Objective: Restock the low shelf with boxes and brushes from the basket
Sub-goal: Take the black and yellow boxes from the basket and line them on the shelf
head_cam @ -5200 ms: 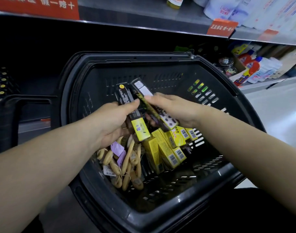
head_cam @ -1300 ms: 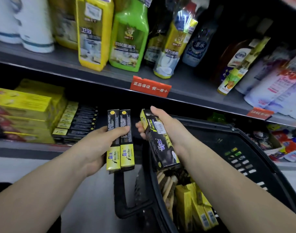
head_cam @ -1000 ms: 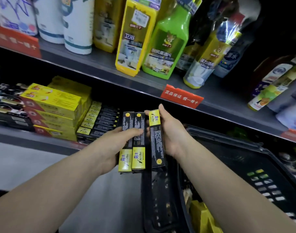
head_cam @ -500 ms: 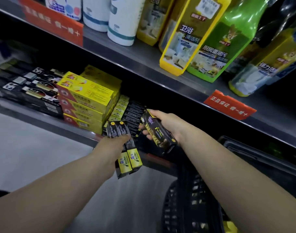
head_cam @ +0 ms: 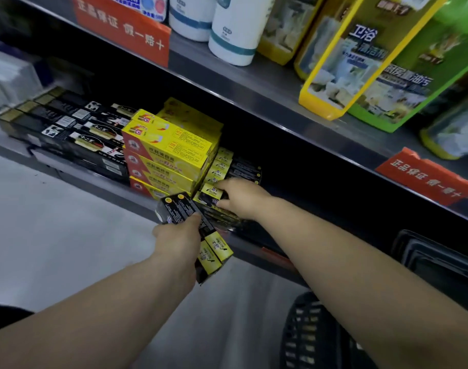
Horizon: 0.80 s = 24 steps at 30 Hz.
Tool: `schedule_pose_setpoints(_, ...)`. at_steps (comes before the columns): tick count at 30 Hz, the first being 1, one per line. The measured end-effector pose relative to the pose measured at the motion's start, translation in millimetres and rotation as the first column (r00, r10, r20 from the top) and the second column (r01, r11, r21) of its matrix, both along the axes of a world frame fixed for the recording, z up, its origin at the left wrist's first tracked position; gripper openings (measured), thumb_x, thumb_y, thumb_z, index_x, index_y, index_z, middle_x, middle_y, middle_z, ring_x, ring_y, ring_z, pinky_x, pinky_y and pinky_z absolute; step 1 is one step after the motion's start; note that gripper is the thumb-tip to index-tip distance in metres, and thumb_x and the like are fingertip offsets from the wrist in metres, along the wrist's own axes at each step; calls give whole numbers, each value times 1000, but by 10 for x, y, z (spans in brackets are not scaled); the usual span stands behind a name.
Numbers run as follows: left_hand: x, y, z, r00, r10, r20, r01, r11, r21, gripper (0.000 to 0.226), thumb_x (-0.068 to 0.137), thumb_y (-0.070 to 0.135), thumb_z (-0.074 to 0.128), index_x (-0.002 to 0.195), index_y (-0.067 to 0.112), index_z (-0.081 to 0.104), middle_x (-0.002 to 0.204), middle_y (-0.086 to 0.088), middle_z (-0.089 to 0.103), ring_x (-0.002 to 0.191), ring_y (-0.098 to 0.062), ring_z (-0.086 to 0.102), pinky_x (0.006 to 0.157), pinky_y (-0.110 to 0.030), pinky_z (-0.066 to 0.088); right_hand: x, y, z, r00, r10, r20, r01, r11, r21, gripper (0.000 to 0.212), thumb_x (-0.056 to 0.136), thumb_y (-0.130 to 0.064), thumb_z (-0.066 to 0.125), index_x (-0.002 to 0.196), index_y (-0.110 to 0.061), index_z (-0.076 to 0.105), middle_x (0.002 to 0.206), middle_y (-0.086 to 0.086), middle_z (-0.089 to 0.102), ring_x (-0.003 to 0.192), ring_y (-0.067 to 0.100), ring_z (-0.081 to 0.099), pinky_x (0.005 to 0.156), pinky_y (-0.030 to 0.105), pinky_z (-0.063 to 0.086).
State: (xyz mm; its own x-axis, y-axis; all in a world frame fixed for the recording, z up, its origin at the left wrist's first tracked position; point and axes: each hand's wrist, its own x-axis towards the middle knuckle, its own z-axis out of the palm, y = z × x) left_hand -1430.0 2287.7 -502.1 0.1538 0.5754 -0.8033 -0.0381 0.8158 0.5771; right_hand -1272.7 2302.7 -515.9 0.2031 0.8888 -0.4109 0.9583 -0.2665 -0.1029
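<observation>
Where boxes lie: pair (head_cam: pixel 177 209) gripped by left hand (head_cam: pixel 178 241) before low shelf (head_cam: pixel 94 179) edge; single box (head_cam: pixel 210 194) pinched by right hand (head_cam: pixel 243 201) atop shelf row (head_cam: pixel 227 166).
Surroundings: grey floor (head_cam: pixel 54 235), basket (head_cam: pixel 307 336) lower right.
Change: single box, earlier airborne, now on row.

A pair of slim black boxes (head_cam: pixel 186 217) with yellow ends, held side by side, points toward eleven o'clock before the low shelf (head_cam: pixel 113 191). A matching third box (head_cam: pixel 208 194) lies atop the stack there. The black basket (head_cam: pixel 307 339) sits at five o'clock.
</observation>
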Motion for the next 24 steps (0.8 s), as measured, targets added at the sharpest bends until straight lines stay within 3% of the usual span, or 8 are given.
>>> schedule_pose_setpoints(4,-19,33,-39,1000,-2,-8,2,1000,-11,53,89,28,61,131,7,39,118,-21,57,107,-43,56,93,-58,46,-44,7,-120,996,14,87,-20,997,70,55,92,-34,55,141,-17,37,133,12,47,116,32,50,85,41,49)
schedule_pose_setpoints(8,-43,53,-66,1000,5,-15,-5,1000,-12,53,88,28,62,132,8,39,120,-19,56,109,-42,55,94,-57,45,-3,-102,-183,994,-43,102,48,998,-51,70,83,-19,68,141,-12,29,137,13,39,122,32,43,89,44,47)
schedule_pose_setpoints(12,-48,41,-34,1000,-11,14,11,1000,-12,53,87,28,64,131,9,40,119,-19,58,106,-42,57,91,-59,47,-27,-96,-219,993,-50,103,54,998,-33,61,82,4,56,137,-9,31,133,16,40,119,34,43,86,45,46)
schedule_pose_setpoints(16,-49,26,1,999,-10,33,10,1000,-2,47,87,25,64,127,8,45,115,-18,60,102,-40,60,87,-56,50,-62,-93,-251,994,-53,90,57,998,-33,59,81,11,49,134,-7,33,132,18,40,120,34,40,90,45,45)
schedule_pose_setpoints(18,-55,19,28,999,-19,49,20,1000,-5,37,88,23,64,119,8,51,105,-17,63,92,-39,64,80,-56,53,-63,-102,-223,995,-59,81,63,997,-45,59,83,5,53,137,-7,31,135,17,38,123,33,39,93,44,44)
schedule_pose_setpoints(21,-56,14,71,996,-40,74,42,999,-16,30,87,22,65,112,8,55,94,-16,65,72,-33,64,69,-50,56,-65,-71,11,991,-127,45,127,992,11,57,90,-25,59,138,-9,33,136,14,40,124,30,41,98,41,41)
schedule_pose_setpoints(23,-52,1,85,993,-54,104,57,998,-20,29,86,21,67,110,9,56,91,-15,67,62,-29,63,62,-44,56,-117,-69,253,944,-283,-169,299,952,73,42,94,-37,49,128,-11,46,125,11,51,110,24,51,91,36,45)
schedule_pose_setpoints(24,-46,-7,91,990,-63,125,66,998,-23,28,86,21,67,109,9,58,89,-14,68,60,-27,63,61,-42,56,-157,-97,371,873,-358,-331,388,921,30,38,96,-39,45,122,-13,51,118,9,56,101,21,54,88,36,48)
